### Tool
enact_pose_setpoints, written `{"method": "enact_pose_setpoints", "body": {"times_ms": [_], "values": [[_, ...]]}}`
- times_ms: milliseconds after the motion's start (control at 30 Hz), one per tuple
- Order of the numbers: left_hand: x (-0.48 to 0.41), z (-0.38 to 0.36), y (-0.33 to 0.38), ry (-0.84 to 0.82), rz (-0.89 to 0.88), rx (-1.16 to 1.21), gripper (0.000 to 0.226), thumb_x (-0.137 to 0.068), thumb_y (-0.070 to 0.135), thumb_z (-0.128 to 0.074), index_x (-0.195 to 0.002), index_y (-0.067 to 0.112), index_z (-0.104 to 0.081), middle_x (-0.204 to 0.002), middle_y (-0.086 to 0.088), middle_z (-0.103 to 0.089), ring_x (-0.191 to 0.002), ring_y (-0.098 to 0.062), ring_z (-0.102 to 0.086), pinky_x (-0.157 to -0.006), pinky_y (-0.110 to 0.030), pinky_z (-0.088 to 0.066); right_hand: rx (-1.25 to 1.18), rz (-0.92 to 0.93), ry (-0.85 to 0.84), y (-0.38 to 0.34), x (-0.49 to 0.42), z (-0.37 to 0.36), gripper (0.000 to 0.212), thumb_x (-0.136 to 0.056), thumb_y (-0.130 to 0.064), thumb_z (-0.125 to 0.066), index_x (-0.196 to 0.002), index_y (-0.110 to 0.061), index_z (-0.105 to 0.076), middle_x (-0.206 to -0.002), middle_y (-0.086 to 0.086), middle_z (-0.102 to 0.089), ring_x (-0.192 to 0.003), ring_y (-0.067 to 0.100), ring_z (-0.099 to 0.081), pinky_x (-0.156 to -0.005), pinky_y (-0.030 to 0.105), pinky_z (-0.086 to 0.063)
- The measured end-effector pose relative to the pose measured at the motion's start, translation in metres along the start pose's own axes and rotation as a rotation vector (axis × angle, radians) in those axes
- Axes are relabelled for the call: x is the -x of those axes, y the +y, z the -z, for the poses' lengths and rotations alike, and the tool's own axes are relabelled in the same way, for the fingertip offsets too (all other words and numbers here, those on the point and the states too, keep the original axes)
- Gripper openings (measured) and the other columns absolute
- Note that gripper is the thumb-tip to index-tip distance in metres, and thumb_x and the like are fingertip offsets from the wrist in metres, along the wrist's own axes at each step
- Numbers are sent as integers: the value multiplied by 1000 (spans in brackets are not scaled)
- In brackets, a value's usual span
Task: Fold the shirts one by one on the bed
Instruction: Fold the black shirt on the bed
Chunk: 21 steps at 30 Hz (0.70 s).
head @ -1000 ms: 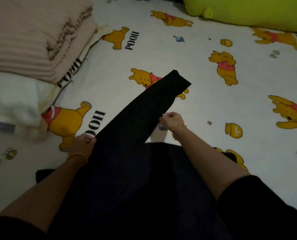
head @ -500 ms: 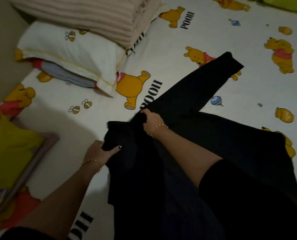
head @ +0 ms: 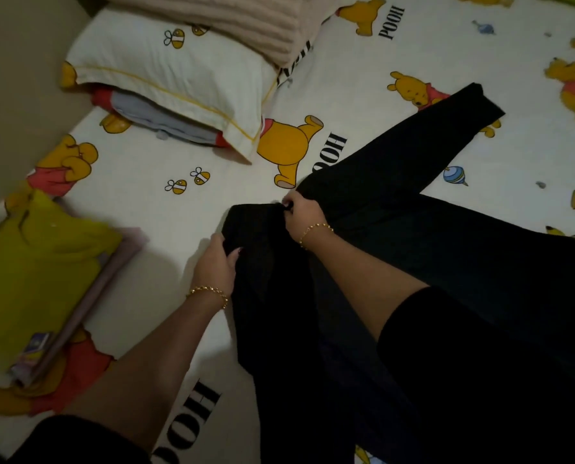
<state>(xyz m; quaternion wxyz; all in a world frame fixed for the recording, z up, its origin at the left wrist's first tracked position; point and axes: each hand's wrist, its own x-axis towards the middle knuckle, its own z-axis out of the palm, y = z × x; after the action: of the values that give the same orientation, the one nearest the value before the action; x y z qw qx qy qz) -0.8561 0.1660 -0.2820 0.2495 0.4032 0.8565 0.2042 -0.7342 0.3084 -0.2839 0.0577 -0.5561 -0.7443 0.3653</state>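
A black long-sleeved fabric shirt [head: 447, 262] is spread over the white, cartoon-bear printed sheet of the bed [head: 135, 212] and fills the lower right of the frame. One sleeve [head: 413, 145] is stretched out flat toward the upper right. The shirt's left part is gathered up at the centre of the frame, gripped at its edge by the left hand [head: 214, 266] and pinched by the right hand [head: 304, 214]. A folded yellow-green garment [head: 35, 269] is laid at the left edge.

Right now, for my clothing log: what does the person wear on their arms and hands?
Gold chain bracelets on both wrists: left bracelet, right bracelet. Left hand and right hand wear no gloves. Black sleeves stop above the forearms.
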Motion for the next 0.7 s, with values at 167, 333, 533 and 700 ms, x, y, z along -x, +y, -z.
{"method": "enact_pose_setpoints", "body": {"times_ms": [167,333,533,700], "values": [[16,4,-16,104,-102,-224,57,-79,26,-73,-125,7,-46,-123,-14,-44,-112,-29,-45,-94,-37,-39,-53,-59,35,23,45,-2,45,-93,-8,-50,-137,-14,-39,-107,15,-63,-94,26,-63,-84,43,-54],[70,-4,-12,9,-292,-321,27,-84,21,-66,-107,16,-54,-110,-7,-51,-105,-25,-48,-90,-36,-39,-40,-90,98,70,135,8,29,-93,-9,-52,-122,-15,-52,-108,6,-60,-97,18,-59,-86,36,-53],[152,-24,-25,-184,-569,-374,17,-81,13,-60,-95,20,-53,-92,5,-46,-90,-20,-50,-76,-33,-39,38,-144,109,133,262,12,16,-89,-10,-54,-104,-18,-55,-97,0,-54,-91,15,-53,-82,35,-51],[201,-27,-45,-444,-685,-568,34,-69,18,-58,-100,26,-46,-99,8,-44,-98,-17,-47,-86,-33,-39,84,-168,89,165,354,1,22,-80,-9,-55,-100,-17,-52,-93,0,-51,-91,19,-50,-80,37,-47]]}}
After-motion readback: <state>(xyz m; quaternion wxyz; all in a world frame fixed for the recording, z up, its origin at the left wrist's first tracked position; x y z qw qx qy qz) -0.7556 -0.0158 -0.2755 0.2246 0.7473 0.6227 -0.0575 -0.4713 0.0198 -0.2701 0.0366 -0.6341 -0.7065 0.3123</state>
